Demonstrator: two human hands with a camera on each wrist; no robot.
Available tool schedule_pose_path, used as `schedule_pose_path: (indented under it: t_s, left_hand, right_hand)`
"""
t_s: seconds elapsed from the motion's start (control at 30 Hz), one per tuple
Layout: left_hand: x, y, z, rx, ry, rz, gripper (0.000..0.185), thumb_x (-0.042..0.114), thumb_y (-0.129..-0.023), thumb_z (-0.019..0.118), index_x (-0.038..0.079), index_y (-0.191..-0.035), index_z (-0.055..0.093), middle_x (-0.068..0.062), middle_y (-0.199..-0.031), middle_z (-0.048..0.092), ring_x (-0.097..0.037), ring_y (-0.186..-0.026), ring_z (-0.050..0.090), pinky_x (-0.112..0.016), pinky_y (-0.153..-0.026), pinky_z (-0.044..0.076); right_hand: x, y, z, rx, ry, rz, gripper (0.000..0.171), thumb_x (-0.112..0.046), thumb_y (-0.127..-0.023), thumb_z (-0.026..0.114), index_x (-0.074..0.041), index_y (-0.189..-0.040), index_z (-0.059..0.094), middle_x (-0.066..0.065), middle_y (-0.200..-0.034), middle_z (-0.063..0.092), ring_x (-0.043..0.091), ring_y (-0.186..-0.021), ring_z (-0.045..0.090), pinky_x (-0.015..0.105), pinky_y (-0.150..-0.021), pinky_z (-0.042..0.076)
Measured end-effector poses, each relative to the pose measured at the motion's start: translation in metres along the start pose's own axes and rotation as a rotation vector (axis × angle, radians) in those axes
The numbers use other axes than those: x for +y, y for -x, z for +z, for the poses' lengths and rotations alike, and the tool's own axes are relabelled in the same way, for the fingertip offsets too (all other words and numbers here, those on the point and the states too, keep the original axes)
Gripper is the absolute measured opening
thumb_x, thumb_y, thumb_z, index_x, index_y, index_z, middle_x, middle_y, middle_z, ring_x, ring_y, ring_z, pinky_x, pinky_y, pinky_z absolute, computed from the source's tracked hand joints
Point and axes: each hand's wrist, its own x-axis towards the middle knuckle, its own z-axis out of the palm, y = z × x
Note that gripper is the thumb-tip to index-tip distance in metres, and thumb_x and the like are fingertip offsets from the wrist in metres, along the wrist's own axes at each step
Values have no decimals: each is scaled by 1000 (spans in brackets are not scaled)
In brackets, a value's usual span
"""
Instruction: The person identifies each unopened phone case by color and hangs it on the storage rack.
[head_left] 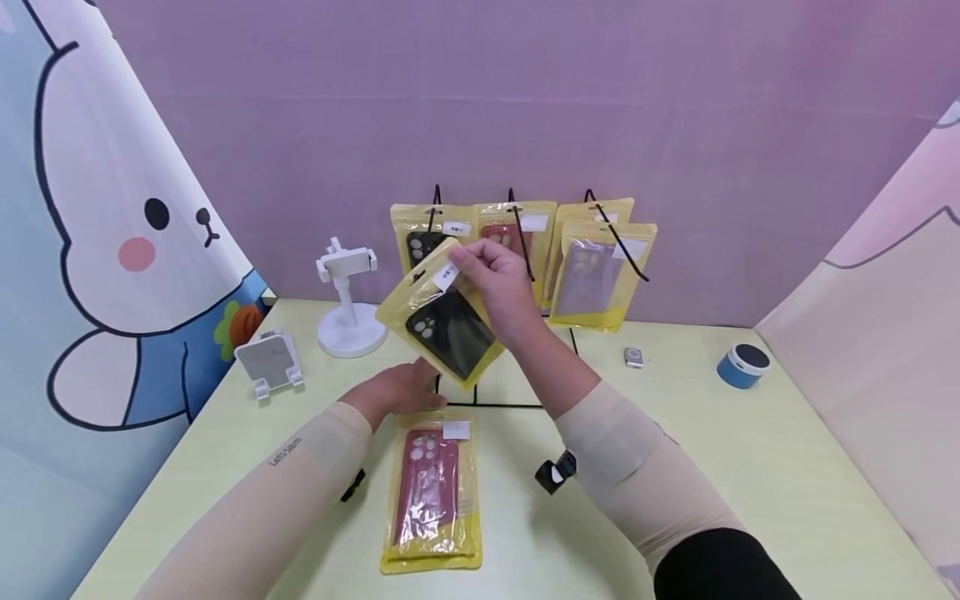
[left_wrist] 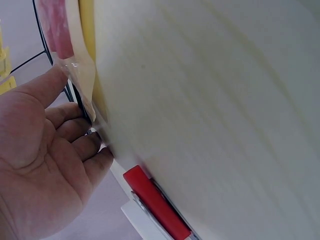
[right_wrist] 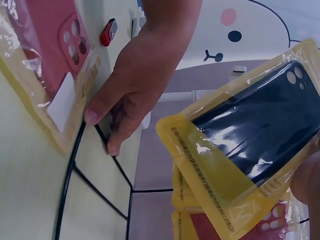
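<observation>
My right hand [head_left: 495, 279] pinches the top of a yellow packet with a black phone case [head_left: 444, 323], held tilted in the air in front of a black wire rack [head_left: 513, 218]; the packet fills the right wrist view [right_wrist: 250, 135]. My left hand [head_left: 401, 387] rests on the table, its fingertips [right_wrist: 112, 142] touching the rack's base wire [right_wrist: 70, 170]. Just behind that hand lies a yellow packet with a red case [head_left: 431, 492], flat on the table, also seen close in the left wrist view [left_wrist: 60, 30].
Several more yellow case packets [head_left: 600, 275] hang on the rack. A white phone stand [head_left: 348, 308] and a small white holder [head_left: 268, 360] stand at the left. A blue speaker [head_left: 742, 365] and a small silver item [head_left: 634, 357] lie at the right.
</observation>
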Motion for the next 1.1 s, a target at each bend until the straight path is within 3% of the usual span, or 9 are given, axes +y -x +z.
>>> schedule_pose_path:
  t_s: [0.17, 0.3, 0.57, 0.73, 1.1]
  left_hand:
    - [-1, 0, -1, -24, -54, -11, 73, 45, -95, 61, 19, -155, 30, -10, -164, 19, -31, -149, 24, -50, -120, 25]
    - [-3, -1, -1, -37, -112, 0, 76, 47, -95, 59, 17, -157, 26, -10, -165, 11, -30, -152, 15, -49, -122, 21]
    - [-4, -3, -1, -35, -136, 14, 79, 48, -95, 59, 17, -158, 22, -10, -165, 10, -31, -152, 15, -50, -121, 23]
    - [-3, -4, 0, -40, -144, 2, 80, 49, -94, 59, 18, -158, 22, -8, -166, 11, -30, -152, 15, -49, -121, 23]
    - [-1, -2, 0, -18, -166, 44, 77, 47, -95, 59, 15, -157, 26, -13, -164, 15, -33, -150, 18, -50, -121, 25]
  right_hand:
    - [-4, -1, 3, 15, 55, -25, 15, -23, -93, 69, -9, -86, 68, -2, -80, 58, 11, -69, 47, 20, -59, 42]
    - [-3, -3, 2, 25, 95, -30, 18, -26, -93, 69, -9, -88, 67, -2, -79, 58, 11, -67, 44, 21, -58, 39]
    - [4, -15, 2, 61, 166, -49, 20, -28, -93, 68, -9, -87, 65, -3, -72, 53, 11, -63, 41, 22, -55, 36]
    - [8, -24, 1, 104, 193, -41, 22, -27, -93, 68, -6, -90, 65, -3, -74, 57, 11, -64, 45, 23, -56, 40]
    - [22, -39, -4, 136, 226, -122, 23, -26, -95, 66, -3, -98, 65, -2, -80, 62, 10, -70, 50, 22, -61, 42]
